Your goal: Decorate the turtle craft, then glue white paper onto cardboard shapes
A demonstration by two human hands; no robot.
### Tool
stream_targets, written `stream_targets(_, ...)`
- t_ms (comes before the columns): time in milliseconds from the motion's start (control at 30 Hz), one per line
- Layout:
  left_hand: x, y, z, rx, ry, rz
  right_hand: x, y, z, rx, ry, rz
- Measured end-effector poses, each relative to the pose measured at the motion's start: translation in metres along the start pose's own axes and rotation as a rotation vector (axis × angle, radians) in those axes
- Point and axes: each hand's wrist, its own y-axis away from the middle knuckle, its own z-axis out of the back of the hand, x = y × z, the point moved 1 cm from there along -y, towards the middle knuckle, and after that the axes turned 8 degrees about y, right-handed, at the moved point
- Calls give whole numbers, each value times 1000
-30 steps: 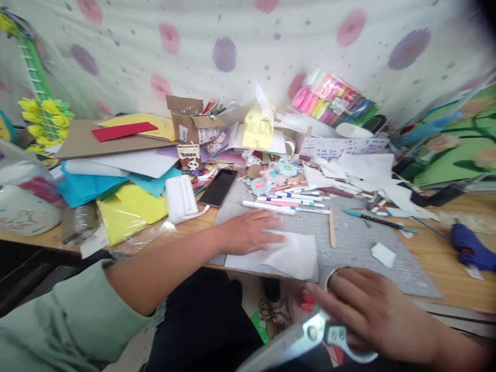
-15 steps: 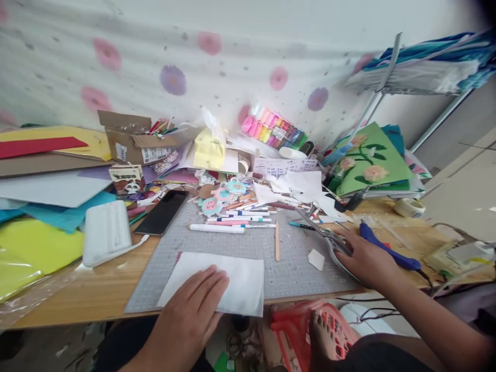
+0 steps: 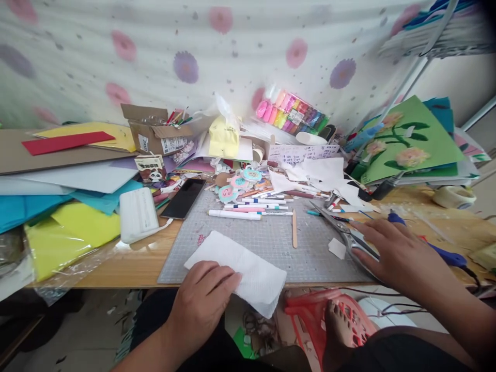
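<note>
A folded white paper towel [image 3: 244,258] lies slanted over the front edge of the grey cutting mat [image 3: 267,232], its lower right corner hanging past the edge. My left hand [image 3: 209,294] is closed on its near left edge, fingers on top; the thumb is hidden. A pair of metal scissors [image 3: 341,227] rests on the mat's right side, tips pointing away to the left. Over its handles is my right hand [image 3: 395,256], thumb and fingers spread apart with a handle loop visible between them. A small white paper scrap [image 3: 337,248] lies just left of the handles.
Several markers [image 3: 251,206] and a wooden stick [image 3: 294,230] lie on the mat. A phone [image 3: 184,199] and white power bank [image 3: 137,214] are at left. A blue glue gun [image 3: 445,254] lies behind my right hand. Paper piles and a cardboard box [image 3: 151,132] line the back.
The paper towel has turned, its right end swinging toward me, and my left hand has shifted along its near edge. My right fingers have spread at the scissors. The view has shifted.
</note>
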Motion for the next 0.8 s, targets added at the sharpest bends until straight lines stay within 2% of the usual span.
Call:
stream_targets(67, -1, 0, 2, 1, 42, -20, 31, -1, 18, -121, -175, 186)
stream_targets(133, -1, 1, 3, 7, 72, -49, 69, -3, 30, -132, -332, 447)
stream_targets(167, -1, 3, 3, 17, 85, -62, 88, -4, 33, -130, -382, 530)
stream_targets(233, -1, 7, 2, 55, 100, -80, 117, -8, 35, -167, -458, 607)
stream_targets(300, 1, 12, 0, 99, 86, -79, 135, -13, 35, -255, -518, 633)
stream_targets(400, 2, 18, -3, 83, 60, -64, 143, -18, 39, -379, -563, 662)
stream_targets(467, 3, 17, -4, 37, 57, -71, 142, -19, 44, -409, -559, 685)
stream_targets(633, 4, -3, -1, 16, -10, -130, 143, -16, 56, -408, -482, 711)
stream_targets(800, 4, -7, 2, 50, -23, -70, 145, -14, 54, -358, -490, 694)
